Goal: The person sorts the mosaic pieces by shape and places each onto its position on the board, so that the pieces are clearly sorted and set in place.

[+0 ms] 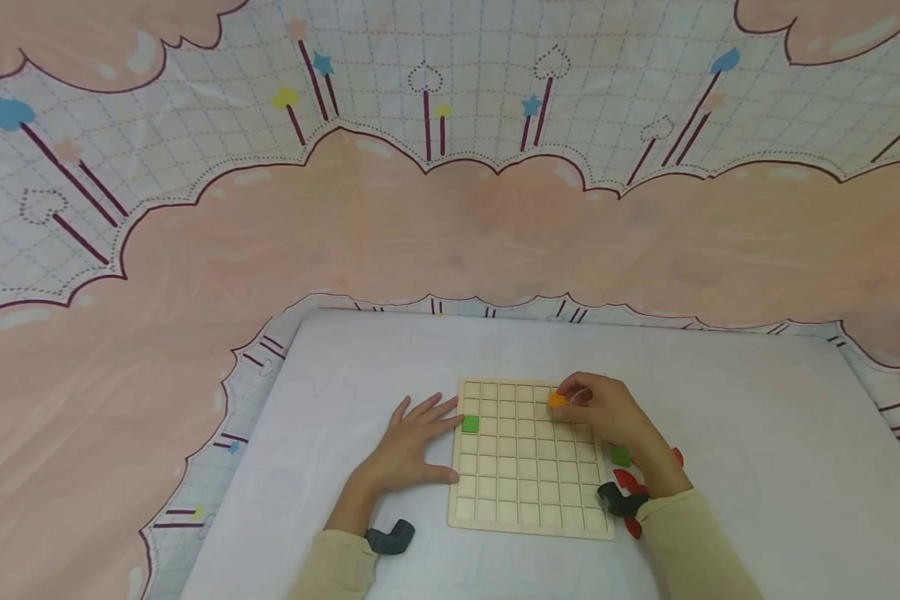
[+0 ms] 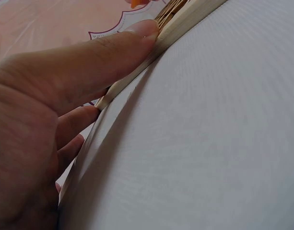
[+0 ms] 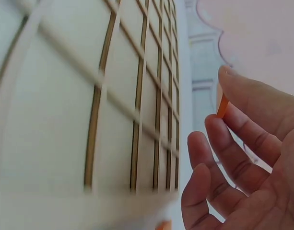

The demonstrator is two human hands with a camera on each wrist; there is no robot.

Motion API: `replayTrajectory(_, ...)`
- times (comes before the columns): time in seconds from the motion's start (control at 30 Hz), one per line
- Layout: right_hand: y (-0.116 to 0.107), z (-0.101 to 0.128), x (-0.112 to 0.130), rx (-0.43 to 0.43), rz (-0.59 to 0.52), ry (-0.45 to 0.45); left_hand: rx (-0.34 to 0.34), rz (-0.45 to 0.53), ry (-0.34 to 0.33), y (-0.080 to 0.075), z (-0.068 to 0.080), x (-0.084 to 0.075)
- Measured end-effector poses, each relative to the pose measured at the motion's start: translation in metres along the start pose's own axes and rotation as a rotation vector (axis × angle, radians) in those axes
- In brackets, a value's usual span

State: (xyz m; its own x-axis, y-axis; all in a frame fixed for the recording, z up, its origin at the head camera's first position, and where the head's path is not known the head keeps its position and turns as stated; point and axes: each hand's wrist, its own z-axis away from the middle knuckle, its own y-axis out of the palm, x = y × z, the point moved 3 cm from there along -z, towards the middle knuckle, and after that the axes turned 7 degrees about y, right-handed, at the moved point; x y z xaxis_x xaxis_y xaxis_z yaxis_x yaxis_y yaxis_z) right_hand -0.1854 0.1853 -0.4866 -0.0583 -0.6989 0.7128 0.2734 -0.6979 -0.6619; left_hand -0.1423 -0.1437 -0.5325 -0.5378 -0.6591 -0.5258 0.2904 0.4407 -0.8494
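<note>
A wooden grid board (image 1: 487, 487) lies on the white table, divided into small square cells by raised strips. In its leftmost column sits a green square tile (image 1: 470, 424). My left hand (image 1: 412, 450) is spread at the board's left side, thumb and fingertips touching the edge; the left wrist view shows the thumb (image 2: 113, 55) against the wooden rim. Over the upper right part of the board, my right hand (image 1: 603, 408) pinches an orange tile (image 1: 557, 400) between thumb and fingers. In the right wrist view that orange tile (image 3: 222, 103) is seen edge-on, apart from the board.
Beside the board's right edge, partly hidden by my right forearm, lie a green tile (image 1: 620, 455) and several red pieces (image 1: 626, 481). Another orange piece (image 3: 164, 225) shows at the bottom of the right wrist view. A patterned pink-and-white cloth (image 1: 457, 233) hangs behind the table.
</note>
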Motion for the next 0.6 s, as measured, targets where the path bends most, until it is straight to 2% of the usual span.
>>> replayTrajectory(0.23, 0.023, -0.001, 0.015, 0.054, -0.027, -0.097, -0.001, 0.002, 0.003, 0.001, 0.001, 0.001)
replayTrajectory(0.6, 0.057, -0.003, 0.040, 0.113, -0.041, -0.155, 0.002, -0.001, 0.014, 0.001, 0.000, 0.001)
